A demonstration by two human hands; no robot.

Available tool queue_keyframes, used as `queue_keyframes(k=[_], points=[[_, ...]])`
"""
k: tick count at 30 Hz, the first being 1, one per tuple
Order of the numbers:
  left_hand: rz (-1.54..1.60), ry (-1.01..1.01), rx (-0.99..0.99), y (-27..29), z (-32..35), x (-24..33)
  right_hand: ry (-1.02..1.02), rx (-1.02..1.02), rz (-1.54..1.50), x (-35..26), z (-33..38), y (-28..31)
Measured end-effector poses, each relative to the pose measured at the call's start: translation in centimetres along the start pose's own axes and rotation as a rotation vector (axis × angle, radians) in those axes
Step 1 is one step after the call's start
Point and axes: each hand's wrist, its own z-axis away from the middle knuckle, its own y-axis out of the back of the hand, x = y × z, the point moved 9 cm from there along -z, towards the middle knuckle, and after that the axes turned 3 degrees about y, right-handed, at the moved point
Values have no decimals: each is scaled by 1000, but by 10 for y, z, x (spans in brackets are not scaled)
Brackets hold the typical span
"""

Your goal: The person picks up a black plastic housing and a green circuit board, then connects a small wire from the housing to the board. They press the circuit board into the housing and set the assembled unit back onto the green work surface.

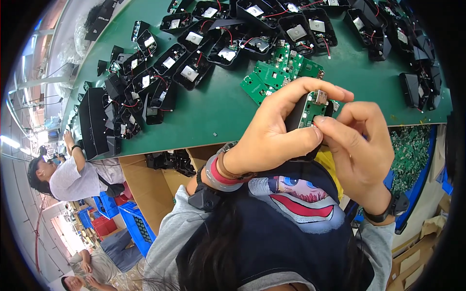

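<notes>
Close to the chest, at three o'clock of centre, a black case with a green board [307, 114] is being gripped by the left hand [272, 133] while the right hand [359, 145] is pinching its edge, apparently seating the board, above the green table [218, 111].

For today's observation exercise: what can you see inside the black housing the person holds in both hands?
Inside the black housing sits a green circuit board with a metal connector at its top. The left hand and right hand cover its lower part, so the rest stays hidden.

Two hands [276, 131] [359, 140], one held housing [303, 114], three co-workers [68, 177].
</notes>
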Motion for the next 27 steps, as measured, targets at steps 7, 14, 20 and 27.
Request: queue_keyframes(k=[7,14,20,27], points=[[138,26,-9,4,0,-13,-252,5,-297,26,3,2],[9,-11,-69,1,0,-9,-221,-41,-150,19,-6,1],[-44,97,-38,0,4,-14,-271,-26,-92,24,-2,-4],[-94,-82,-21,4,0,-6,-184,-5,129,13,-1,-4]])
